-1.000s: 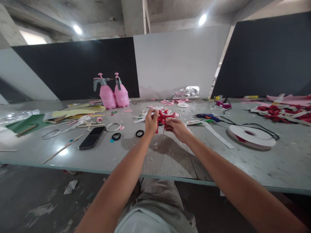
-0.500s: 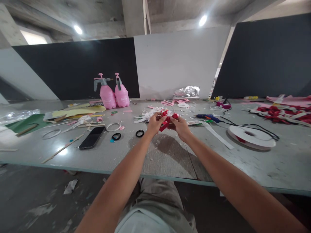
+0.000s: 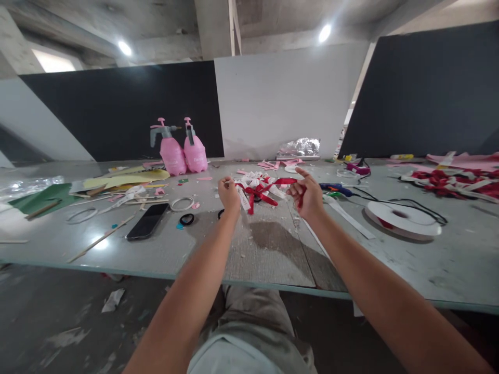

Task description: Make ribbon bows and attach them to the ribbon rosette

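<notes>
The red ribbon (image 3: pixel 255 194), knotted, stretches over the table (image 3: pixel 175 254) between the left hand (image 3: pixel 230 195) at nine o'clock and the right hand (image 3: pixel 309 195) at three, each grip closed on it. White ribbons (image 3: pixel 253 177) lie at twelve; farther out, spool (image 3: pixel 405 223) at three, phone (image 3: pixel 148 221) at nine.

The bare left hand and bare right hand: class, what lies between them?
In the head view, a narrow red ribbon, bunched midway, runs between the left hand and the right hand; a tangled heap of white ribbon lies behind it.
</notes>
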The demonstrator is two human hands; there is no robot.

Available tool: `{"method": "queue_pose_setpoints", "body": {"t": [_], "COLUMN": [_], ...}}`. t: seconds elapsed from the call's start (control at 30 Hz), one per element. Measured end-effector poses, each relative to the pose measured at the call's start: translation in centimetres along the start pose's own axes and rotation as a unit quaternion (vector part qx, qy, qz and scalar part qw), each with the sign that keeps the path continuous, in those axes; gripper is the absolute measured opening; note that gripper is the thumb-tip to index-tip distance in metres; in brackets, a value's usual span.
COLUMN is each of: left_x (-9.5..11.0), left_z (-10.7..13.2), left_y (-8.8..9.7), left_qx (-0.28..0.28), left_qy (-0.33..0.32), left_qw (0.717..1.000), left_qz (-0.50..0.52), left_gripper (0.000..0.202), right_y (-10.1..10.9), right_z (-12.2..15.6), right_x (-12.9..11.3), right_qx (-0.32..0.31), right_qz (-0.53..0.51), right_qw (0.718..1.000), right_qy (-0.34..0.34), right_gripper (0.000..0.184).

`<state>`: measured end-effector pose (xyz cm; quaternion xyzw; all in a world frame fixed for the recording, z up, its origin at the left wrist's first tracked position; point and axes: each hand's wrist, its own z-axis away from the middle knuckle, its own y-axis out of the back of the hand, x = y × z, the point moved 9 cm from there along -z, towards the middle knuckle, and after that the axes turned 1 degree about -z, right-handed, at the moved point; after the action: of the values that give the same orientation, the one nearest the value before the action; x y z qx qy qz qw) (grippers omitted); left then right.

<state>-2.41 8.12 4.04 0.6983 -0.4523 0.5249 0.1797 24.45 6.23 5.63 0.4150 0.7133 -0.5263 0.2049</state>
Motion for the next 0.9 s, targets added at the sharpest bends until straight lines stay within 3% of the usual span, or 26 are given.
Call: {"method": "queue_pose_setpoints", "body": {"t": [0.07, 0.1, 0.17, 0.27, 0.33, 0.47, 0.57, 0.67, 0.73, 0.8, 0.9], "left_x": [2.1, 3.2, 4.4, 4.7, 4.6, 5.6, 7.9, 9.7, 10.6, 11.3, 11.1], "left_z": [0.6, 1.4, 3.6, 7.7, 9.3, 8.2, 7.0, 5.9, 5.8, 6.7, 9.6], "left_y": [-0.5, -1.5, -4.5, -8.4, -9.4, -7.9, -6.0, -3.8, -2.6, -1.7, -0.8], "left_qx": [-0.025, -0.064, -0.219, -0.459, -0.53, -0.497, -0.5, -0.479, -0.47, -0.489, -0.574], "left_qy": [-0.095, -0.146, -0.187, -0.115, -0.039, 0.074, 0.044, 0.003, -0.016, -0.038, -0.045], "left_qw": [0.988, 0.976, 0.949, 0.881, 0.847, 0.863, 0.864, 0.878, 0.881, 0.868, 0.803], "left_qz": [-0.122, -0.151, -0.128, -0.025, 0.006, 0.057, 0.047, -0.011, -0.044, -0.078, -0.152], "left_gripper": [0.013, 0.016, 0.022, 0.035, 0.036, 0.032, 0.032, 0.033, 0.033, 0.033, 0.027], "right_y": [-0.8, -1.3, -2.5, -4.0, -4.7, -6.4, -8.3, -9.4, -8.9, -7.4, -4.1], "right_z": [0.2, 0.5, 1.1, 1.9, 2.0, 1.3, 1.1, 1.6, 2.5, 3.9, 7.1], "right_x": [-0.3, -0.3, 0.1, 0.5, 0.2, -2.5, -5.5, -7.9, -8.8, -8.9, -8.2], "right_qx": [-0.037, -0.06, -0.107, -0.154, -0.159, -0.161, -0.202, -0.235, -0.241, -0.242, -0.266], "right_qz": [-0.002, 0.003, 0.025, 0.085, 0.129, 0.246, 0.396, 0.494, 0.532, 0.551, 0.534], "right_qw": [0.999, 0.998, 0.992, 0.977, 0.969, 0.948, 0.894, 0.837, 0.811, 0.799, 0.796], "right_qy": [-0.014, -0.03, -0.069, -0.12, -0.138, -0.122, -0.053, 0.018, 0.028, -0.002, -0.104], "right_gripper": [0.034, 0.033, 0.035, 0.039, 0.04, 0.029, 0.019, 0.023, 0.027, 0.031, 0.038]}}
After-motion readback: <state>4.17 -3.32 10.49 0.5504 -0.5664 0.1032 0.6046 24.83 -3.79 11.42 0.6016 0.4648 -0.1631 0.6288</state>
